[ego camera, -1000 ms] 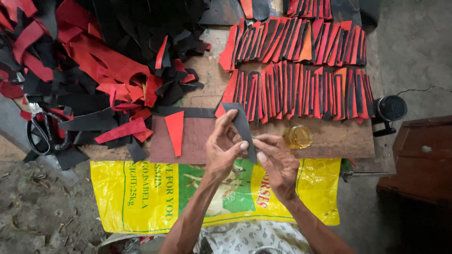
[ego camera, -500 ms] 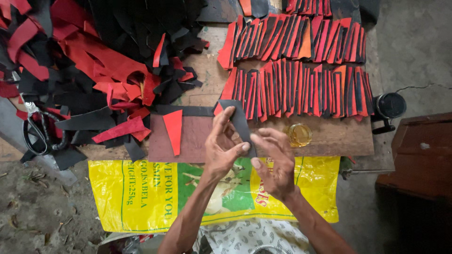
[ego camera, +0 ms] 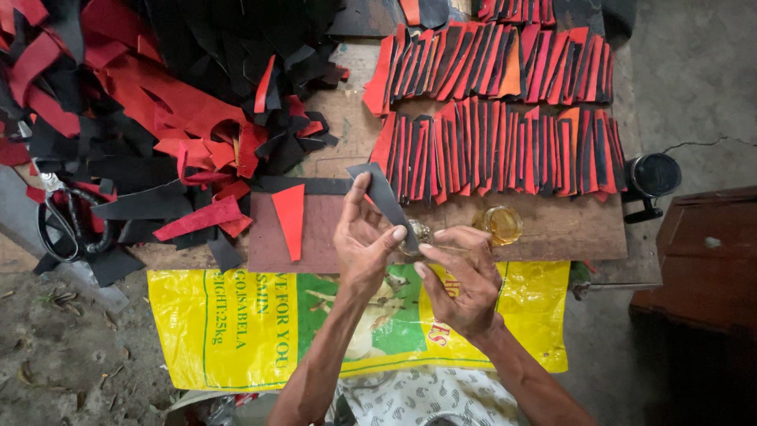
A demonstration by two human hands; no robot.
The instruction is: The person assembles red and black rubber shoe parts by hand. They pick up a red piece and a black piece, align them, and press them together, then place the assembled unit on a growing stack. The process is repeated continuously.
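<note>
We hold a dark grey strip (ego camera: 386,199) in our left hand (ego camera: 364,244): the grip pinches it between thumb and fingers, with the strip slanting up and away from the palm, over the front edge of the bench (ego camera: 576,237). Our right hand (ego camera: 460,276) sits just beside the left, its fingertips closed together near the lower end of the strip, touching a small shiny object that we cannot make out; whether that grip actually holds it, we cannot tell.

Just beyond the right hand a small glass jar (ego camera: 501,224) of yellowish liquid stands on the bench near its front edge. To the left of our hands a red triangular piece (ego camera: 290,218) lies on a brown sheet (ego camera: 264,244) at the front edge. Farther back, two neat rows of red and black pieces (ego camera: 505,146) overlap along the right half of the bench. A loose heap of red and black scraps (ego camera: 158,118) covers the left half, and scissors (ego camera: 67,225) lie at its left edge. A yellow printed sack (ego camera: 236,331) hangs down from the front edge, over our lap. A black round object (ego camera: 653,177) sits at the right edge.
</note>
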